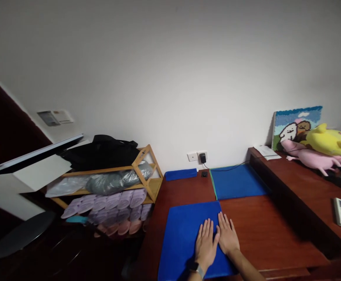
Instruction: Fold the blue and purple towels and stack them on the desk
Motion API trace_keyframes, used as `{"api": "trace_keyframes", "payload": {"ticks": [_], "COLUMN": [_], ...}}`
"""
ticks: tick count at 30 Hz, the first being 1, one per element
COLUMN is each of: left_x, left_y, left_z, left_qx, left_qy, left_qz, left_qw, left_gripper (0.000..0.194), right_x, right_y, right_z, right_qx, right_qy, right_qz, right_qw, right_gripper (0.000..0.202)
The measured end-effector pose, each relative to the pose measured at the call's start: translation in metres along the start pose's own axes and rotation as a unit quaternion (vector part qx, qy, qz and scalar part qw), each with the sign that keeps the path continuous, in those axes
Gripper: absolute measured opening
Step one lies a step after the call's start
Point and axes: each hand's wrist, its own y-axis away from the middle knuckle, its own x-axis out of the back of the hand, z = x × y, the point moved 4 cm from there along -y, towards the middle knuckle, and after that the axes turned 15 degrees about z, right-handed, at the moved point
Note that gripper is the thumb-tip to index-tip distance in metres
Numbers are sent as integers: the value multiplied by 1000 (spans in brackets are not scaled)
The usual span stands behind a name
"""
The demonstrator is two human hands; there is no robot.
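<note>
You've got a bright blue, flat rectangular cloth (pixel 180 238) lying on the reddish-brown wooden tabletop (pixel 252 222), left of the middle and down by the front edge. Your left hand (pixel 206 242), the one with the watch, is palm down on the cloth toward its right side, fingers out straight and gripping nothing. Your right hand (pixel 227 234) is just beside it, also palm down with the fingers extended, sitting along the cloth's right edge, and it isn't pinching anything either, tbh. I'd call this the smoothing step, since the cloth looks spread out and pretty flat under your palms. If so, the next move calls for light, even pressure along that right edge, so the cloth doesn't slide or bunch up. Further back there's a darker blue rectangular cloth with a green edge (pixel 237 181) at the tabletop's rear edge, and a narrow blue fabric strip (pixel 181 174) near the back left corner. Mind the thin black cable (pixel 225 169) crossing the darker one, it runs from the black plug (pixel 202 157) in the wall.
</note>
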Motion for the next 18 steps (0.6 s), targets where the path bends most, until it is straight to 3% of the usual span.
{"api": "trace_keyframes", "payload": {"ticks": [3,9,11,14,18], "left_x": [13,58,65,68,69], "left_y": [14,70,87,100,100], "left_z": [-24,-136,-161,-175,-168], "left_qx": [25,135,161,169,166], "left_qy": [-33,-116,-128,-125,-113], "left_qz": [-14,-2,15,31,42], "left_qw": [999,984,979,977,979], "left_gripper": [59,64,64,65,68], "right_x": [0,-12,-14,-9,2], "right_y": [-1,1,0,-3,8], "right_z": [1,3,2,-1,-5], "right_qx": [-16,-19,-20,-24,-34], "right_qy": [0,19,38,71,80], "right_qz": [1,11,10,-16,-38], "right_qw": [1000,1000,999,997,996], "right_gripper": [64,65,65,65,65]}}
